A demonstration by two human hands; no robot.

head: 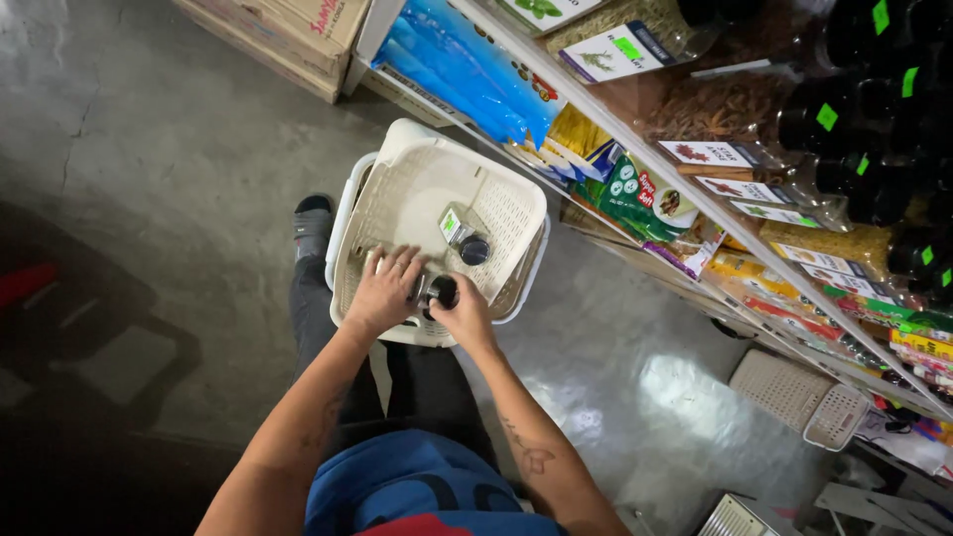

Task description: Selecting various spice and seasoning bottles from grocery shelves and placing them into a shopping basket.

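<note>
A white plastic basket [417, 159] rests on the grey floor in front of me. Inside it lies a clear jar with a black lid [465, 238] and a green sticker. My left hand [382, 291] lies flat over the basket's near part, fingers spread, touching the items there. My right hand [465, 313] grips a second black-lidded jar [441, 291] at the basket's near edge. Both hands meet around this jar.
A store shelf [695, 199] runs along the right, packed with spice packets, blue bags [462, 65] and dark bottles [874, 119]. Cardboard boxes [288, 30] stand at the top. Another white basket [799, 397] lies on the floor at right. My shoe [313, 223] is left of the basket.
</note>
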